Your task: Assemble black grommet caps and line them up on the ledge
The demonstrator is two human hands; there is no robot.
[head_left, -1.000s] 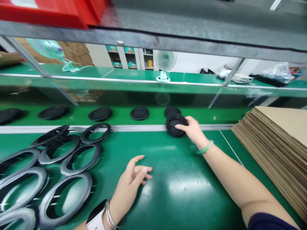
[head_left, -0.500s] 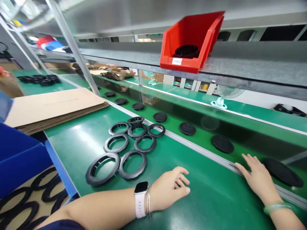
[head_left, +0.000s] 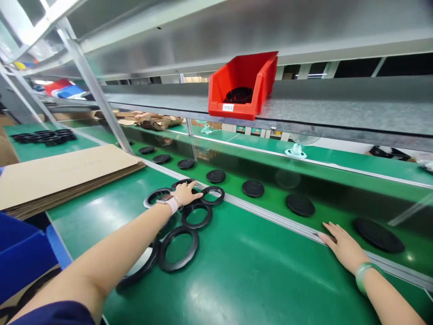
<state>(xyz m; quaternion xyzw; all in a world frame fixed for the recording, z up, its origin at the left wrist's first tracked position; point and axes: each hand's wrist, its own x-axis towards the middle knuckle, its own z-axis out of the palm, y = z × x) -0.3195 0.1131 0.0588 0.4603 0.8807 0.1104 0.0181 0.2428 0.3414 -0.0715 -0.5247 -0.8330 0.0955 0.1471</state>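
My left hand [head_left: 186, 194] reaches over the far end of a group of black plastic rings on the green table, its thumb apart from its fingers. It hides part of the back ring [head_left: 179, 183] and another under it; I see no ring lifted. One ring [head_left: 220, 198] lies just right of its thumb, and a larger ring [head_left: 194, 259] lies nearer to me. My right hand [head_left: 347, 248] rests with outstretched fingers at the metal rail [head_left: 287, 225], holding nothing. Beyond the rail, a black disc [head_left: 379, 234] lies to its right and another disc [head_left: 300, 205] to its left.
Several black discs stand in a row on the green belt [head_left: 232, 180]. A red bin [head_left: 237, 110] with black parts sits on the metal shelf [head_left: 324, 113]. Stacked cardboard [head_left: 74, 167] and a blue box [head_left: 23, 253] are at left. A slanted metal post [head_left: 98, 85] rises behind.
My left hand has moved away from me and leftward, from above the bare table to the far rings. My right hand stays at the rail. The camera view has shifted somewhat.
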